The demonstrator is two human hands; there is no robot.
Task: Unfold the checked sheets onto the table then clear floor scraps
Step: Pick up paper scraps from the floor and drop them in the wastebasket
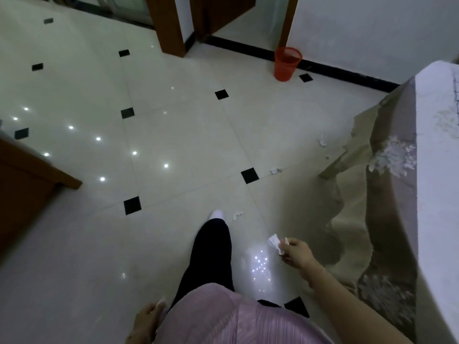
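The right hand [296,254] pinches a crumpled white scrap [274,242] at the tips of its fingers, the hand otherwise barely closed. With so light a hold the scrap could drop before it reaches the red bin [287,64], which stands well away against the far wall. The left hand [146,319] hangs at the hip with its fingers loosely curled and seems to hold nothing, though part of it is cut off from sight.

The scraps are white on pale, shiny tiles, so one could easily be missed. The loose scrap lying farthest from the bin [237,214] sits just beside the person's forward foot [218,214], and a step could kick it or flatten it. The tan drape [387,214] pools on the floor on the table's [437,100] side of the bin. A foot catching it might tug at the pale covering on the table. I cannot make out any checks on that covering.

I count one bin and one scrap in hand. Three scraps lie on the floor: the one by the foot, a middle one [275,171], and the one nearest the bin [322,141]. A tiny fleck [327,158] lies close to that last scrap.
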